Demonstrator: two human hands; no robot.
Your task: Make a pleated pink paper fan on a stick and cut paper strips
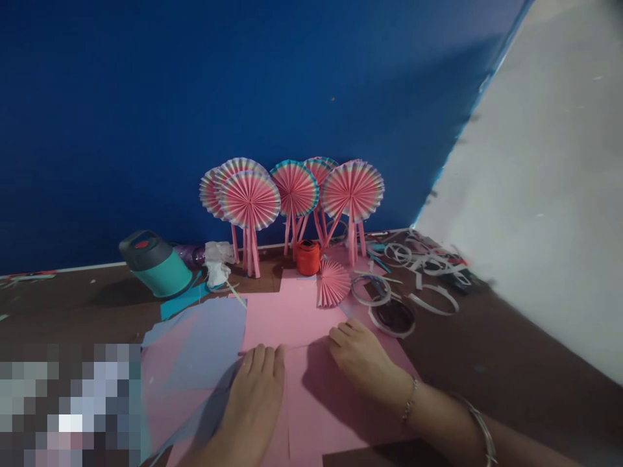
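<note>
My left hand [260,389] lies on pink paper [311,402] with its fingers stretched forward, side by side. My right hand [363,357] rests on the same pink paper, its fingers curled inward; anything under the fingertips is hidden. Another pink sheet [277,318] lies just beyond both hands. Left of my left hand are overlapping pale blue and pink sheets [209,337]. A small pleated pink paper fan [333,284] lies past my right hand, beside a red-orange pot-like object [308,258].
Several round pleated paper fans [250,201] on pink sticks stand against the blue wall [292,84]. A teal container with a dark lid [158,266] leans at left, near crumpled white material [217,263]. Tape rings [370,290] and paper strips [438,263] clutter the right side.
</note>
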